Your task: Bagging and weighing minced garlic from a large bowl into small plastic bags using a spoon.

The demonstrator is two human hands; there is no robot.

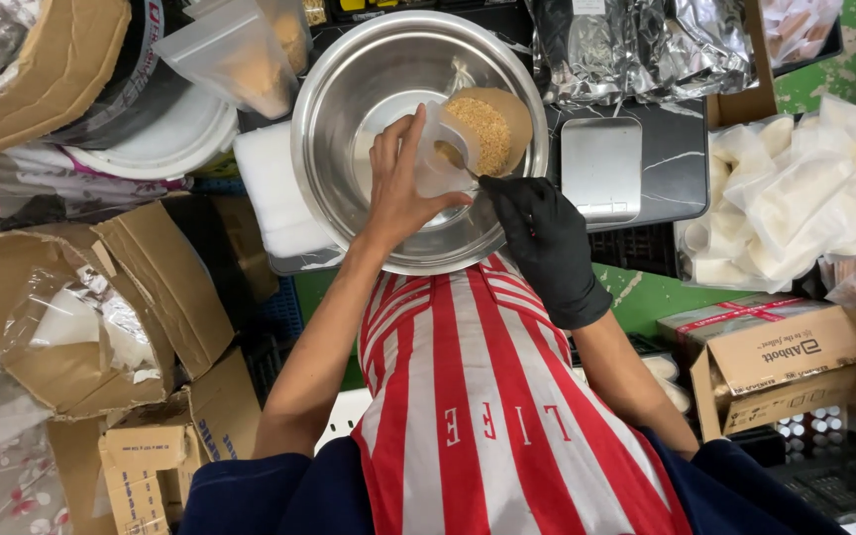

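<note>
The bare left hand (403,188) has its grip closed around a small clear pouch (448,149), holding it tilted with the mouth open over the big steel bowl (349,89), so that anything spilled would drop into the bowl rather than onto the bench. The right hand (542,233), in a black glove, pinches what looks like a thin spoon handle (466,168), though the tool is too small to be sure of, with its tip at the pouch's mouth. Golden-brown granules (487,129) lie heaped just beside the pouch, inside the bowl. To the right of the bowl sits a flat scale (601,163) on the dark bench (676,159), close enough for weighing. Farther right lies a pile of filled white pouches (795,198); cardboard boxes (71,297) crowd the left.
</note>
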